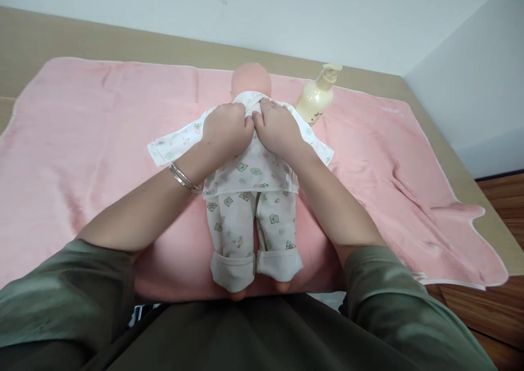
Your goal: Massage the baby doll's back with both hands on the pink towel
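Note:
A baby doll [251, 77] lies stretched out with its smooth head away from me and its feet at my side. It wears a white printed baby shirt [262, 166] and matching trousers [237, 223] with the cuffs turned up. My left hand [229, 125] is closed on the shirt just below the collar, its fingers curled under. Beside it, my right hand [280, 125] pinches the same cloth near the overlapping neckline, the two thumbs almost touching. The shirt's sleeves spread out to both sides; their ends look flat, with no doll hands showing.
Under the doll a pink blanket [102, 142] covers most of the wooden table [24, 38], with folds at the right. A cream pump bottle [317, 98] stands on it just beyond the right sleeve. A white wall [262, 11] rises behind the table.

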### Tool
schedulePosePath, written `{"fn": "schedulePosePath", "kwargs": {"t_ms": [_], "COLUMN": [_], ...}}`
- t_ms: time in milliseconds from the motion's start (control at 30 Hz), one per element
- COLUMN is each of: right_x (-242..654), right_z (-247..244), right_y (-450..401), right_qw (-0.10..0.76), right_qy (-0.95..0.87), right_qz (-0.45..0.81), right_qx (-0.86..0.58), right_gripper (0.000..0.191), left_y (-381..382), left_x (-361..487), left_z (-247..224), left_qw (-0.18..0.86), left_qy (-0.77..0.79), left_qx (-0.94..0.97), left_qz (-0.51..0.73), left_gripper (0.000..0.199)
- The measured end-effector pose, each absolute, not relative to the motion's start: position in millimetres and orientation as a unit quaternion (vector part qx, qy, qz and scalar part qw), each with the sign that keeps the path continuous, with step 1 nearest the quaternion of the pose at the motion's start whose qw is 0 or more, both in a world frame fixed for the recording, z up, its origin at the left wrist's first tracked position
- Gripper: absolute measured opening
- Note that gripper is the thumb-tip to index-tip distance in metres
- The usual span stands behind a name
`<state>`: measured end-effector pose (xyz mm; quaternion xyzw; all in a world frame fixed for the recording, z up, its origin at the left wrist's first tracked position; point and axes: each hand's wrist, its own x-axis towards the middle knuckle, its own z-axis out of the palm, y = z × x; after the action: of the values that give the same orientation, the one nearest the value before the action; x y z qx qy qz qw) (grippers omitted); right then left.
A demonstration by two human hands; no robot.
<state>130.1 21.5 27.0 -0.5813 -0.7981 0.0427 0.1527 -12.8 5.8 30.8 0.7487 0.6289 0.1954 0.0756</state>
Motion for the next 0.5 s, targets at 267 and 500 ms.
{"fn": "schedulePosePath", "kwargs": {"t_ms": [267,500], "right_x": [118.0,122.6], "right_z": [51.5,37.8], "right_y": [-18.3,-1.0], "right_qw": [0.029,0.071], "right_qy": [-0.81,-0.81], "right_qz": [-0.011,-0.016], "right_qx": [-0.585,-0.581], "right_gripper": [0.037,0.039], "left_y": [21.0,14.6], "left_x": [-21.2,-20.8], "left_z": [25.5,32.7], "left_qw": [0.102,0.068], "left_qy": [0.626,0.636], "left_qx": [0.743,0.751], "left_qz": [0.214,0.164], "left_gripper": [0.041,0.044]}}
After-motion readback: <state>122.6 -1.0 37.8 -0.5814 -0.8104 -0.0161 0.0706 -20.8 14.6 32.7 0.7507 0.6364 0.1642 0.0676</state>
